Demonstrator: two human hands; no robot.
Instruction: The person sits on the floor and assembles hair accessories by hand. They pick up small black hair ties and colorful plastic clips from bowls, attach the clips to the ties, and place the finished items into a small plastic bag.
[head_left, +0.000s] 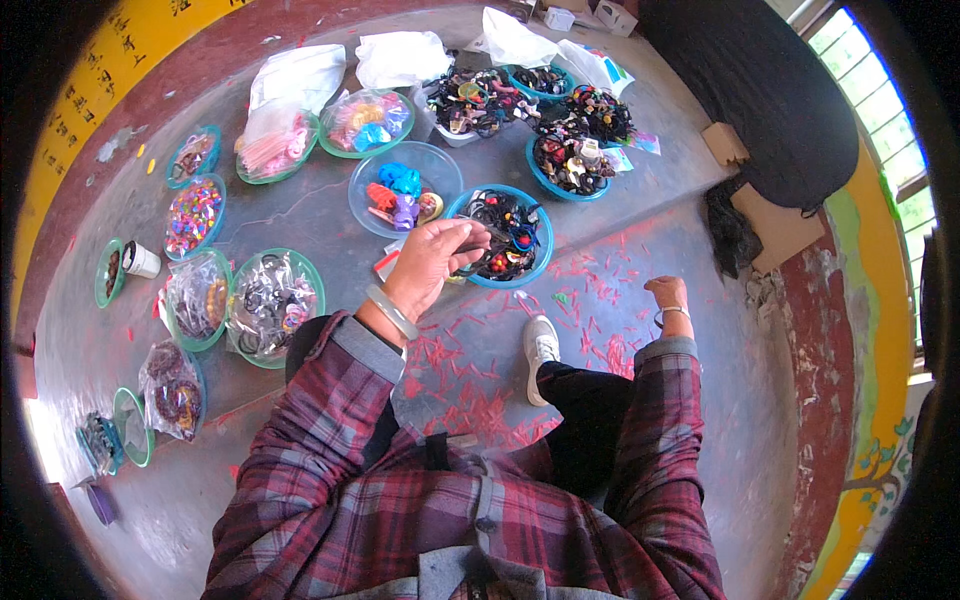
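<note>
My left hand [428,262], with a pale bangle on its wrist, reaches over the near edge of a blue basin [545,262]. Its fingers are pinched together at a small dark thing, too unclear to name. Inside that basin lie black hair ties [512,222] with red, yellow and blue ornaments. To the right, my right hand [668,294] hangs above the floor with its fingers curled in. Whether something small is in them cannot be made out. Just beyond my left hand stands a clear basin [440,165] holding blue, red and purple bundles.
Red strips [455,385] litter the floor round my shoe [541,350]. Basins of packaged hair accessories [270,310] stand at left, beside a white cup [141,260]. More filled basins [570,165] and white bags [400,60] line the back. Cardboard [780,220] and black cloth [760,110] lie at right.
</note>
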